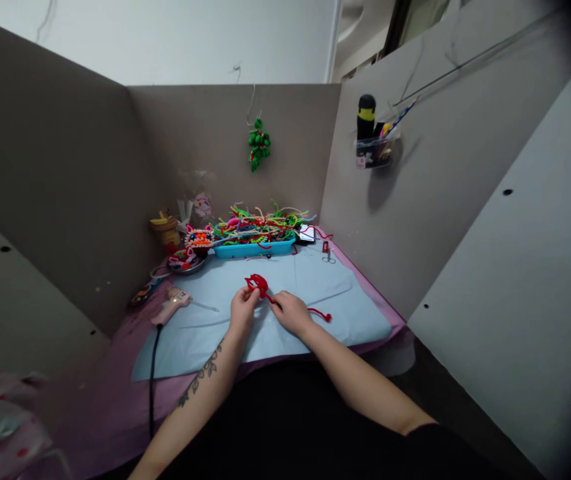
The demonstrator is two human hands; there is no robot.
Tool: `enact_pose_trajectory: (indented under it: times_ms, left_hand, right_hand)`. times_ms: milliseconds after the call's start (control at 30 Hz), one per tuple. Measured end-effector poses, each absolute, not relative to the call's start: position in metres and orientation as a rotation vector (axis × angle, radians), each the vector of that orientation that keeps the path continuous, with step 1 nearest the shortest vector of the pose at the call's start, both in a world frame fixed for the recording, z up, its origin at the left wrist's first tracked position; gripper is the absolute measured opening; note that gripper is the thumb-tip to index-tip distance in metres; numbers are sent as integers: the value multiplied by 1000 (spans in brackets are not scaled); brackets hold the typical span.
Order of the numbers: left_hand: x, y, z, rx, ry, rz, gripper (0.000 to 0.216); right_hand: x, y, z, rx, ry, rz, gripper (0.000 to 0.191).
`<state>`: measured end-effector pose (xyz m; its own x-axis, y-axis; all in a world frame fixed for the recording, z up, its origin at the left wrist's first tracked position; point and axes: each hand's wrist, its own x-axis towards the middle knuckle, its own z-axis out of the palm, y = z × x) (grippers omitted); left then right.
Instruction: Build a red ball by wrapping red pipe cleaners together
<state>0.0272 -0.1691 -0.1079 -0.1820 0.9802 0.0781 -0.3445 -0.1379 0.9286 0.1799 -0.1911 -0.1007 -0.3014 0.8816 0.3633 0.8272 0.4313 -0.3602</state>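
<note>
A red pipe cleaner (258, 283), bent into a looped cluster at one end, is held over the blue cloth (285, 337). My left hand (244, 307) pinches the looped part from its left side. Fingers closed, my right hand (289, 311) grips the stem just right of the loops. From beyond that hand a red length (320, 313) runs right and ends in a small curled knob. Most of my right fingertips are hidden behind the hand.
A pink glue gun (173, 307) lies to the left, its black cord trailing forward. Behind stand a blue tray (255, 250) heaped with colourful pipe cleaners and a metal bowl (190, 268) of crafted pieces. Small scissors (329, 259) lie at the back right. Grey partitions (235, 147) enclose the table.
</note>
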Motion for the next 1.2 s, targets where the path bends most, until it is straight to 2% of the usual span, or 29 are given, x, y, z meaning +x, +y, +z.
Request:
enact_pose_trajectory:
  times_ms: [400, 700, 1067, 1200]
  left_hand:
    - [28, -188, -87, 705, 813, 1501, 32]
    - [29, -194, -97, 533, 721, 1396, 22]
    - [30, -200, -91, 586, 730, 1394, 37]
    - [30, -200, -90, 590, 720, 1394, 32]
  right_hand:
    - [178, -190, -98, -1290, -1957, 88, 15]
    - [178, -185, -105, -1398, -1939, 235, 15]
    - [174, -186, -101, -1410, -2020, 194, 14]
    - [174, -186, -100, -1406, -2036, 187, 15]
